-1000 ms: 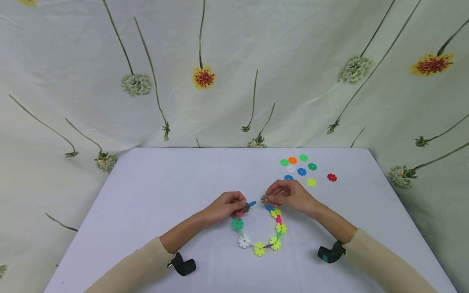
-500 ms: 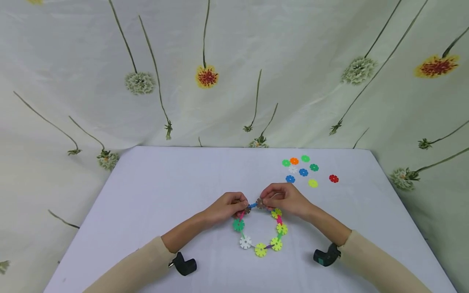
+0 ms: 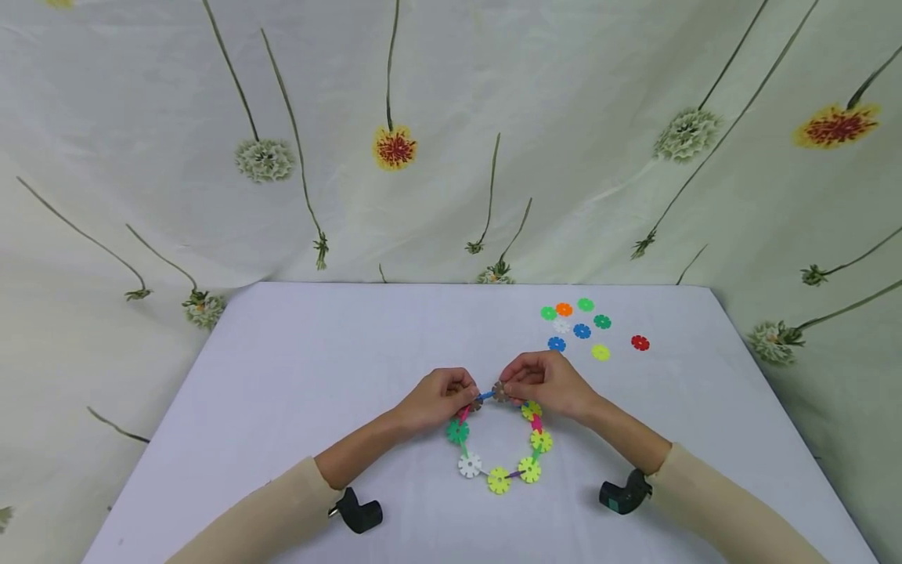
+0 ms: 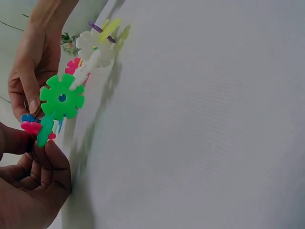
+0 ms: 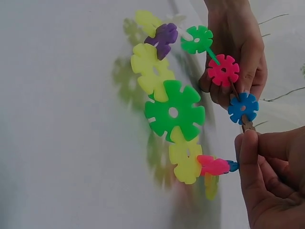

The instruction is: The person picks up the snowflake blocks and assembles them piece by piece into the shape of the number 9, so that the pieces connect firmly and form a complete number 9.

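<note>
A ring of interlocking snowflake discs (image 3: 499, 480) in several colours is held between both hands in the head view. My left hand (image 3: 438, 398) pinches a brown disc at the ring's far left, close to a pink disc (image 5: 223, 70). With thumb and fingers, my right hand (image 3: 548, 382) grips another brown disc (image 3: 501, 392). Between the two hands sits a blue disc (image 5: 243, 108); the right hand's brown disc meets its edge, and how deep the slots join cannot be seen. A green disc (image 4: 62, 97) hangs beside the left fingers in the left wrist view.
Loose discs lie behind the right hand: orange (image 3: 564, 309), white, green, blue (image 3: 581, 331) and yellow (image 3: 600, 352). A red disc (image 3: 640, 343) lies farther right. The white table (image 3: 338, 337) ends at a flower-printed cloth (image 3: 451, 204).
The right hand has moved left with its brown disc, and the gap to the blue disc beside the left hand has closed. The left hand has hardly moved.
</note>
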### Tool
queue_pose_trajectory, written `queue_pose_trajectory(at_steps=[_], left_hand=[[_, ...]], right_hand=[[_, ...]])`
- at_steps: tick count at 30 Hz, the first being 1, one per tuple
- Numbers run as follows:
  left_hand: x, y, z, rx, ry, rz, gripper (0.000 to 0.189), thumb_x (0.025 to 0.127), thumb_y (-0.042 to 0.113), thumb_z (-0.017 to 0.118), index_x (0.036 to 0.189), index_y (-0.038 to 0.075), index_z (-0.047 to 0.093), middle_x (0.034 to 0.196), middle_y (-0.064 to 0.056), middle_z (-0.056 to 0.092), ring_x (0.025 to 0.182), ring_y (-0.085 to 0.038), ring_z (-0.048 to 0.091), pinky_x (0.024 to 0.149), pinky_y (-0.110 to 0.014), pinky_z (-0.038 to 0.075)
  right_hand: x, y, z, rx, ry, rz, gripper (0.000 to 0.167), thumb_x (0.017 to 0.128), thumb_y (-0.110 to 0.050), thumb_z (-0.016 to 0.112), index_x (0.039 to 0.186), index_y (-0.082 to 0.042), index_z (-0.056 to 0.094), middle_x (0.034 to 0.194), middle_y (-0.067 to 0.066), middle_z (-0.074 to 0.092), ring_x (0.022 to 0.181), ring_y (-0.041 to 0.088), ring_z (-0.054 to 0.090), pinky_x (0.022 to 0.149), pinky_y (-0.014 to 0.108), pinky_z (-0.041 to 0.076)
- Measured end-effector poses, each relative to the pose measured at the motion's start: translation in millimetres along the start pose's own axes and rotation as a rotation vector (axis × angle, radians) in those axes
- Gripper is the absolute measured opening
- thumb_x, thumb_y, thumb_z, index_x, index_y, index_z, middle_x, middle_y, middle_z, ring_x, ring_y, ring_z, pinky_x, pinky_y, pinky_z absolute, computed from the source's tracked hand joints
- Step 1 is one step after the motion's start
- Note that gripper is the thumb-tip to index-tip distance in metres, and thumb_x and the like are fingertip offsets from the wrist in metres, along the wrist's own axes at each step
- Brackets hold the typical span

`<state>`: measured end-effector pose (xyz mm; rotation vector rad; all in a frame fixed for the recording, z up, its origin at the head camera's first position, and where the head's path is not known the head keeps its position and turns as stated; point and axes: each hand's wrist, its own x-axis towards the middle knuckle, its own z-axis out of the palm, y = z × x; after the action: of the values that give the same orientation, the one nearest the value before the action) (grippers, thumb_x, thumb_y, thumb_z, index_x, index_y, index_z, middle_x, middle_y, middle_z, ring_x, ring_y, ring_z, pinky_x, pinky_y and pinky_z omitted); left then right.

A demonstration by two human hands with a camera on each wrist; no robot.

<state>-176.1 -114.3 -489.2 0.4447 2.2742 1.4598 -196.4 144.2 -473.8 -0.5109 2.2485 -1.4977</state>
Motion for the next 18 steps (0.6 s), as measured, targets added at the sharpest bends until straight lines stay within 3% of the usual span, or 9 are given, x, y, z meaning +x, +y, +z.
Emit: queue_pose_trajectory(at_steps=[7, 18], left_hand=[[-0.1, 3.4, 3.5, 0.01, 0.022, 0.006, 0.017, 0.109, 0.014, 0.062, 0.103, 0.0, 0.068, 0.085, -0.007, 0.072, 0.068, -0.008, 0.058, 0.066, -0.019, 0.048], [0.0, 6.3, 4.4, -0.003, 0.035, 0.001, 0.018, 0.108, 0.013, 0.062, 0.103, -0.003, 0.069, 0.087, -0.012, 0.074, 0.069, -0.007, 0.058, 0.066, -0.019, 0.048]], right_hand=[[-3.2, -3.5, 4.0, -0.07, 0.039, 0.002, 0.012, 0.098, -0.01, 0.078, 0.108, -0.005, 0.077, 0.097, 0.011, 0.078, 0.08, 0.019, 0.075, 0.075, 0.021, 0.062], [-4.1, -4.5, 11.6, -0.057, 0.101, 0.012, 0.009, 0.097, -0.008, 0.078, 0.105, -0.004, 0.078, 0.093, 0.012, 0.079, 0.076, 0.024, 0.076, 0.072, 0.025, 0.063]])
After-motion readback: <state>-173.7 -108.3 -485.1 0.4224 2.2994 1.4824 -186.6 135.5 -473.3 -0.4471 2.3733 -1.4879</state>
